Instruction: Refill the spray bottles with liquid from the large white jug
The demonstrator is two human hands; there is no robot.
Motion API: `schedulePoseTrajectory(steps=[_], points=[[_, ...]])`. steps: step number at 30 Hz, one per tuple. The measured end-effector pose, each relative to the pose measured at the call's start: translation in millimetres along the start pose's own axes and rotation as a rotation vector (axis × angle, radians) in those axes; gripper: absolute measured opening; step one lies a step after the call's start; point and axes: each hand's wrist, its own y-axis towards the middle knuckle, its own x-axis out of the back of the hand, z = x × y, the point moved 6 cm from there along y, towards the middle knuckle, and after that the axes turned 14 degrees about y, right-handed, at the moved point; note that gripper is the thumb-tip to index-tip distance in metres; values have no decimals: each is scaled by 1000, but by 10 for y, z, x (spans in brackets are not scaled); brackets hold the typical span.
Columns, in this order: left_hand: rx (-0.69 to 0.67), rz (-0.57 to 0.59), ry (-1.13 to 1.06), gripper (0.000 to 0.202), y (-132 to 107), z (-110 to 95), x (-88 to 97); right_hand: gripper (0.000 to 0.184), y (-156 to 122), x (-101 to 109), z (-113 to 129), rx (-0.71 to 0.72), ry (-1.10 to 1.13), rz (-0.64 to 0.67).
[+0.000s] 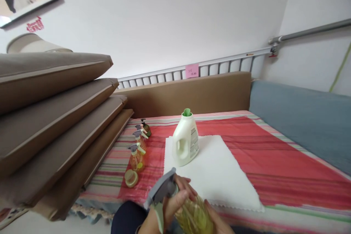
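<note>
A clear spray bottle [195, 215] of yellow liquid, with a grey and pale green trigger head [161, 190], lies tilted at the bottom of the view. My left hand [177, 198] is closed round it just below the trigger head. Against the lower part of the bottle my right hand [218, 221] grips from the other side, partly cut off by the frame edge. Beyond both hands a white detergent jug [184, 140] stands upright on a white cloth [219, 175], uncapped, its green spout [187, 112] showing. A round, pale cap [131, 178] lies to the left.
Several bottles stand in a row at left, among them a spray bottle [136, 160] and a dark pump bottle [146, 128]. Stacked brown cushions [57, 117] rise at far left. Red sheeting [274, 164] covers the striped bedding. A padded board [186, 95] and railing run behind.
</note>
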Motion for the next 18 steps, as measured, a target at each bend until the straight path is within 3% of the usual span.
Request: schedulePoseTrajectory(steps=[3, 6, 8, 10, 12, 15, 18], points=[[9, -166, 34, 21, 11, 30, 79, 55, -17, 67, 5, -25, 18, -10], [35, -166, 39, 20, 13, 33, 96, 67, -4, 129, -60, -179, 54, 2], [36, -165, -2, 17, 15, 29, 109, 54, -8, 128, -64, -209, 56, 16], [14, -208, -54, 17, 12, 26, 149, 41, -26, 74, -19, -151, 51, 43], [-4, -252, -69, 18, 3, 35, 188, 49, -53, 8, 7, -120, 46, 63], [-11, -244, -67, 18, -9, 67, 192, 59, -64, -6, -41, -200, 44, 45], [-24, -230, -123, 19, -21, 98, 180, 48, -42, 29, -31, -175, 42, 61]])
